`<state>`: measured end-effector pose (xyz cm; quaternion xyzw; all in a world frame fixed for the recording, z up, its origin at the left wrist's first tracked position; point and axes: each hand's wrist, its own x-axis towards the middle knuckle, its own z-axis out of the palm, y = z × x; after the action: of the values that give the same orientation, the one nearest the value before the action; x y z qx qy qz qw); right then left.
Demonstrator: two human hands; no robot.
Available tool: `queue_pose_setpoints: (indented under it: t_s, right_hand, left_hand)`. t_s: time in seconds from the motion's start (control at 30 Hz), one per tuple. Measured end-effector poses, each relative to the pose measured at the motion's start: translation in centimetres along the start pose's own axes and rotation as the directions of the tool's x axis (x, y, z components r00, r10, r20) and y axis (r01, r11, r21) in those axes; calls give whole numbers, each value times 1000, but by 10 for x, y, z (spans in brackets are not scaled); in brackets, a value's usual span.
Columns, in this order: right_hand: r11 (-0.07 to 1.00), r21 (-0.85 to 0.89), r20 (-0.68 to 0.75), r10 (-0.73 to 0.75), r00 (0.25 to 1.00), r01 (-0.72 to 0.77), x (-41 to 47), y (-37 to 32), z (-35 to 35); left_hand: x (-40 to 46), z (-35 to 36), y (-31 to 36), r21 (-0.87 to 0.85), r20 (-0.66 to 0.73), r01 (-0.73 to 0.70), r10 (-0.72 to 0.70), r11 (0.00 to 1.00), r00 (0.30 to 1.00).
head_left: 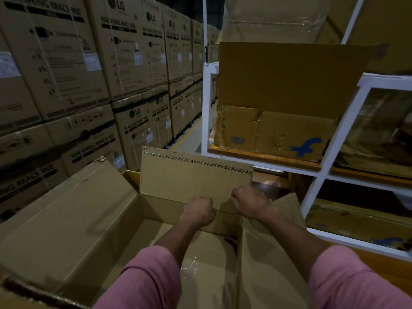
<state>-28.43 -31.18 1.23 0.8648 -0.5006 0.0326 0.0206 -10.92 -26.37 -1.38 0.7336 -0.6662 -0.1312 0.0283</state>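
A large open cardboard box (73, 219) stands right in front of me, its flaps spread outward. The far flap (194, 175) stands upright, with a dashed tape strip along its top edge. My left hand (197, 211) and my right hand (249, 202) are side by side at the base of that far flap, fingers curled over the box's far rim. Both forearms reach out over the box interior, where a bit of clear tape (189, 267) shines on the bottom. Pink sleeves cover my upper arms.
Stacked washing-machine cartons (66, 63) form a wall on the left. A white metal rack (321, 175) on the right holds worn cardboard boxes (272, 134). A narrow aisle with a yellow floor line (187, 134) runs between them.
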Motion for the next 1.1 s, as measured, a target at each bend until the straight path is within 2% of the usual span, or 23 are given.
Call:
queue_pose_setpoints:
  t_s: [0.23, 0.5, 0.77, 0.93, 1.1]
  right_hand:
    - [998, 48, 164, 35, 986, -44, -22, -18, -21]
    - [991, 122, 131, 43, 990, -60, -62, -45, -57]
    - [988, 143, 132, 46, 990, -65, -106, -66, -65]
    - [980, 161, 81, 101, 992, -113, -126, -72, -57]
    - [955, 273, -132, 154, 979, -113, -149, -68, -77]
  left_hand:
    - [-28, -22, -6, 21, 66, -59, 58, 998, 996]
    - [-67, -47, 11, 94, 232, -198, 171, 976, 957]
    - [-109, -47, 29, 104, 261, -307, 272, 946, 926]
    - [-129, -39, 38, 100, 120, -339, 327, 935, 937]
    - [-155, -52, 68, 85, -70, -359, 365, 929, 928]
